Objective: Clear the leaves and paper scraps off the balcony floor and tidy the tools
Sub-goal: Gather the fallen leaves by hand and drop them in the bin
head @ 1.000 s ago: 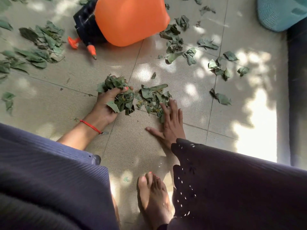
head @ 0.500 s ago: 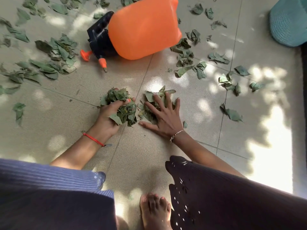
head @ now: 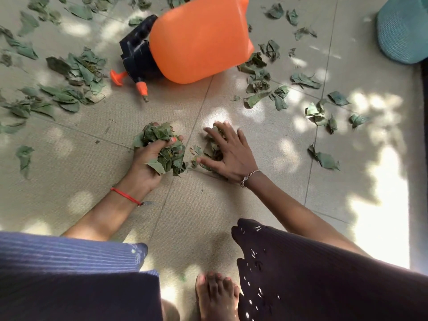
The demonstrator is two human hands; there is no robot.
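Left hand (head: 148, 165): grip closed round a wad of green leaves (head: 165, 144), mid-floor. Right hand (head: 231, 156): grip open, fingers spread flat on a small leaf pile (head: 211, 151) just right of the wad. Orange pump sprayer (head: 199, 40): on its side beyond both hands. Loose leaves (head: 76, 70): scattered over the tiled floor (head: 203, 216) toward its far edge.

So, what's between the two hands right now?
In the head view, only a few loose leaf scraps lie on the floor between the left hand, which grips a bunch of leaves, and the right hand.
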